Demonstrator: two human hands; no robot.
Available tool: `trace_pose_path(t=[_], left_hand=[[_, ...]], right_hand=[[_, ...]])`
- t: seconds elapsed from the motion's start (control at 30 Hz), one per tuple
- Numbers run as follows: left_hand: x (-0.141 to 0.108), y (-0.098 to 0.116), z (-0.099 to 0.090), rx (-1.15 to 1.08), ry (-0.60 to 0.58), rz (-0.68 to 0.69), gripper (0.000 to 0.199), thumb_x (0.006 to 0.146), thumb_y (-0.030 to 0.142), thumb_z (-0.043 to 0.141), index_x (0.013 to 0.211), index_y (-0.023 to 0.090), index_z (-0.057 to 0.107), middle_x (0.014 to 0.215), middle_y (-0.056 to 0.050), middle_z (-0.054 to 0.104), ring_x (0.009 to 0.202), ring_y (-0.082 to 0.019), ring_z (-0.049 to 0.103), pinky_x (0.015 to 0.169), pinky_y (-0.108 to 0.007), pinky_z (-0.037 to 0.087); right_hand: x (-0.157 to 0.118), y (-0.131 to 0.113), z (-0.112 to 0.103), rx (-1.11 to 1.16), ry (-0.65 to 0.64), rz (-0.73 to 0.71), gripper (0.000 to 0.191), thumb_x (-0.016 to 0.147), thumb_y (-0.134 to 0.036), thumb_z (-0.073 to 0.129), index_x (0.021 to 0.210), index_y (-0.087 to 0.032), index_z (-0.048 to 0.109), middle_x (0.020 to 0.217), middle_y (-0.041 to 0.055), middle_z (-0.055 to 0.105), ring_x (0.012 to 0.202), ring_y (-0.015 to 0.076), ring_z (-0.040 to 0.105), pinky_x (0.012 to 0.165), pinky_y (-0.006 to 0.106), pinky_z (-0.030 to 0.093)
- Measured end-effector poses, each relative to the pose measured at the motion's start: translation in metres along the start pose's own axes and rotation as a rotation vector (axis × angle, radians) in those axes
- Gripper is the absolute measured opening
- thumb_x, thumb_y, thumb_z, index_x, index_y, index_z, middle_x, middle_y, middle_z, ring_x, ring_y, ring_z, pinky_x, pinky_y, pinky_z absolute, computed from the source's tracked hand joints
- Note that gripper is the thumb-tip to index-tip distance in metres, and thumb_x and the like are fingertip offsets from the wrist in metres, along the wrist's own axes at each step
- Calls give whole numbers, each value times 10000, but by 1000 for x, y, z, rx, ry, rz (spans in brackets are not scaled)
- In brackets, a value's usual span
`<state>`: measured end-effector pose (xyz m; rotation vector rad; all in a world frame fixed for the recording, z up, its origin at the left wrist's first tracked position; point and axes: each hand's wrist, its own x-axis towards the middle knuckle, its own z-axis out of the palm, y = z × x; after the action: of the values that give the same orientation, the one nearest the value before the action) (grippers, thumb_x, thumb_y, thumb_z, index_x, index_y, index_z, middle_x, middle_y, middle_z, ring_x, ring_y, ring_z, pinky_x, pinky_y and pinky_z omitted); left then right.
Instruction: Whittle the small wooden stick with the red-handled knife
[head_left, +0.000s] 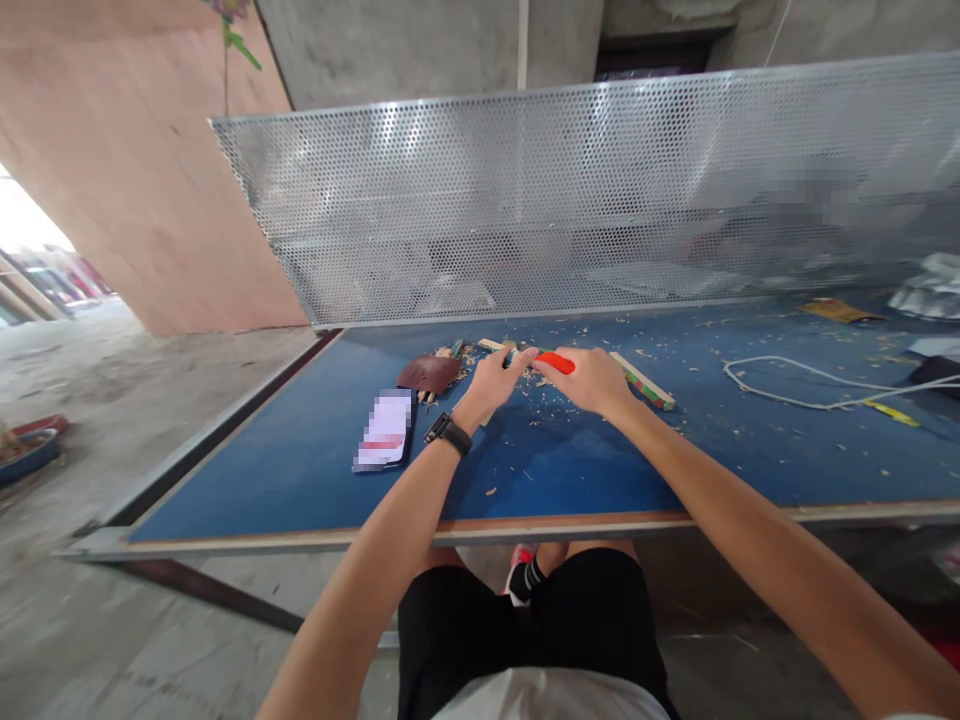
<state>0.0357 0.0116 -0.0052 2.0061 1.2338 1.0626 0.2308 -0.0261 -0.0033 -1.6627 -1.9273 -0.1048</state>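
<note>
Over the table, my left hand (495,382), with a black watch on its wrist, is closed on a thin pale wooden stick (513,357), mostly covered by the fingers. My right hand (595,378) grips a red-handled tool (556,362); its working end is hidden near my left thumb. Both hands meet at the stick. Wood shavings (551,383) lie beneath and around them. To the right of my right hand rests a wooden strip with green and red sides (643,382). Left of my left hand is a brown leather-like piece (429,373) with wooden sticks at its edges.
A phone (386,430) lies on the blue tabletop (262,480), left of my watch. A perforated metal panel (480,220) stands along the back edge. Toward the right are a looped white cable (780,362), a yellow-brown packet (838,310) and crumpled clear plastic (930,288).
</note>
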Motion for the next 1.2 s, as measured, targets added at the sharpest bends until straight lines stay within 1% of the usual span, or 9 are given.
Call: trace_pose_path(t=[0.13, 0.23, 0.33, 0.43, 0.63, 0.8, 0.87, 1.03, 1.2], left_hand=[[0, -5, 0, 53, -4, 31, 534, 981, 665, 588, 719, 230, 422, 678, -6, 542, 653, -154, 496, 632, -304, 337], [1, -9, 1, 70, -16, 45, 522, 989, 647, 581, 714, 227, 440, 693, -7, 563, 651, -150, 483, 644, -311, 336], [1, -8, 1, 64, -20, 59, 497, 1001, 615, 576, 717, 225, 454, 684, 3, 548, 648, -146, 479, 648, -312, 332], [1, -5, -1, 47, 4, 69, 481, 1000, 594, 588, 718, 226, 456, 683, 5, 540, 658, -148, 500, 652, -306, 340], [1, -2, -3, 24, -6, 1, 495, 974, 658, 604, 759, 220, 523, 694, -18, 576, 705, -173, 573, 651, -284, 384], [1, -1, 4, -18, 50, -36, 526, 993, 698, 535, 768, 223, 535, 701, -33, 594, 679, -170, 557, 625, -284, 377], [1, -1, 6, -17, 43, -23, 520, 985, 693, 553, 761, 225, 526, 702, -29, 591, 673, -164, 536, 628, -290, 368], [0, -5, 4, 30, 15, 30, 532, 972, 664, 592, 716, 232, 417, 703, -4, 542, 667, -144, 468, 663, -310, 344], [2, -13, 5, 69, 21, 11, 498, 954, 683, 612, 795, 233, 469, 728, 0, 551, 685, -153, 479, 685, -316, 353]], right_hand=[[1, 7, -3, 47, -75, -39, 567, 971, -749, 533, 964, -265, 830, 874, 113, 803, 786, 290, 714, 599, 333, 353], [2, 10, -2, 54, -104, -67, 561, 970, -744, 537, 980, -276, 846, 866, 114, 803, 788, 292, 721, 605, 338, 368], [2, 7, -1, 23, -94, -46, 570, 967, -756, 531, 1045, -292, 852, 879, 108, 808, 791, 294, 724, 608, 339, 366], [1, 3, 0, -11, -68, -8, 603, 968, -778, 507, 1062, -290, 848, 901, 107, 814, 797, 293, 723, 601, 332, 350], [-1, -1, 3, -68, -13, -2, 600, 981, -780, 485, 1000, -284, 823, 835, 94, 791, 754, 278, 696, 588, 320, 308], [0, 1, 1, 6, 31, 10, 648, 986, -806, 449, 871, -260, 778, 759, 92, 755, 726, 274, 674, 577, 326, 299], [1, 3, -2, 40, -5, -5, 621, 977, -792, 480, 881, -261, 788, 776, 93, 762, 733, 277, 676, 586, 328, 313], [3, 9, -6, 109, -106, -51, 589, 955, -769, 530, 983, -271, 842, 874, 109, 796, 790, 287, 703, 614, 332, 362], [3, 12, -3, 88, -124, -66, 601, 951, -775, 532, 1084, -287, 858, 874, 114, 799, 792, 292, 709, 614, 344, 371]])
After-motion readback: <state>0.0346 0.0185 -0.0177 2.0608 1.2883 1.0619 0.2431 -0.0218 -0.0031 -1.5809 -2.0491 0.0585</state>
